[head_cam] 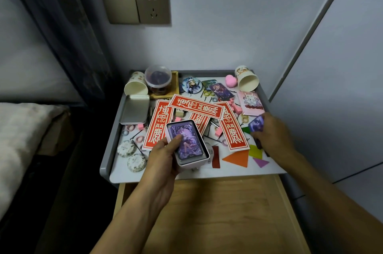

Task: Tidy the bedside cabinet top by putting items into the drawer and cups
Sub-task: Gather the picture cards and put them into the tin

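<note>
My left hand (163, 157) grips a white card box (187, 144) above the front of the cabinet top (157, 175), thumb on the purple card that lies in it. At the right side, my right hand (271, 134) pinches a small purple card (256, 124). Red paper strips (196, 106) sprawl across the middle. Two paper cups lie on their sides at the back, the left cup (135, 85) and the right cup (247, 79). Below the top, the wooden drawer (217, 212) stands pulled out.
A metal tin lid (135, 108), a plastic jar (158, 77) on a wooden tray, a round badge (191, 85), cards, a pink pouch (250, 102), coloured tangram pieces (238, 158), pink blocks, hair ties and round tins (130, 155) litter the top. The bed is at the left, a wall behind.
</note>
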Demonstrator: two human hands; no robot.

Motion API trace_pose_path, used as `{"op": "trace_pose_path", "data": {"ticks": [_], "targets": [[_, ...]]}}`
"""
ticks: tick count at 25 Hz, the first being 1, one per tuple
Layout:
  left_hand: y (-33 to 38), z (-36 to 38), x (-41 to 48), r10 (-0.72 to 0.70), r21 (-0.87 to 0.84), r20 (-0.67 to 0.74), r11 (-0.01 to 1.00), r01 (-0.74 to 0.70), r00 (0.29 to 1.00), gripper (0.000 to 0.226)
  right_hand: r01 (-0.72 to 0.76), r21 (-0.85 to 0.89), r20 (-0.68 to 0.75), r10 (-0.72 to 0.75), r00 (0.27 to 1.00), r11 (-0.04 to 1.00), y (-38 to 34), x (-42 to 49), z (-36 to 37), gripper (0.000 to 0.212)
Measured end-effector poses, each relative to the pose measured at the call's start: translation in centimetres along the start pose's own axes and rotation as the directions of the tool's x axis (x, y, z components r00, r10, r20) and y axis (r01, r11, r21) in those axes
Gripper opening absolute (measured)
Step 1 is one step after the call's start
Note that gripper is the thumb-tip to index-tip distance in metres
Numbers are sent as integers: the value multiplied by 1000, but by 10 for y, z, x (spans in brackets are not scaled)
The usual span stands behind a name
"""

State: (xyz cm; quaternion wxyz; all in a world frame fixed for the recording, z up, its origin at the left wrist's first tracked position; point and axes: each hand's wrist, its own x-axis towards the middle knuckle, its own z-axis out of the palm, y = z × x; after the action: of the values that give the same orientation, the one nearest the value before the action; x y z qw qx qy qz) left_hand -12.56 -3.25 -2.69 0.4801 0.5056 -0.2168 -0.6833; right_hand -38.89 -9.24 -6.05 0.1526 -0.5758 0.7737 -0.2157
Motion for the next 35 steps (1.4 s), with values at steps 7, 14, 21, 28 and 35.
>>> {"op": "trace_pose_path", "data": {"ticks": [7, 14, 21, 28, 35], "targets": [[15, -10, 8, 24, -40, -18, 999, -24, 1000, 27, 87, 165, -18, -85, 996, 983, -58, 45, -5, 35], [32, -26, 20, 35, -102, -42, 994, -39, 999, 28, -69, -1, 84, 69, 994, 998, -86, 147, 36, 33], [36, -31, 24, 2, -136, -63, 991, -11, 998, 28, -25, -184, 73, 39, 997, 983, -99, 145, 46, 54], [36, -32, 20, 10, -130, -56, 991, -17, 998, 27, 1, -217, 50, 10, 999, 976, -105, 144, 46, 51], [37, -35, 21, 31, -117, -69, 992, -39, 997, 30, 12, -54, 22, -11, 1000, 998, -117, 149, 31, 31]]}}
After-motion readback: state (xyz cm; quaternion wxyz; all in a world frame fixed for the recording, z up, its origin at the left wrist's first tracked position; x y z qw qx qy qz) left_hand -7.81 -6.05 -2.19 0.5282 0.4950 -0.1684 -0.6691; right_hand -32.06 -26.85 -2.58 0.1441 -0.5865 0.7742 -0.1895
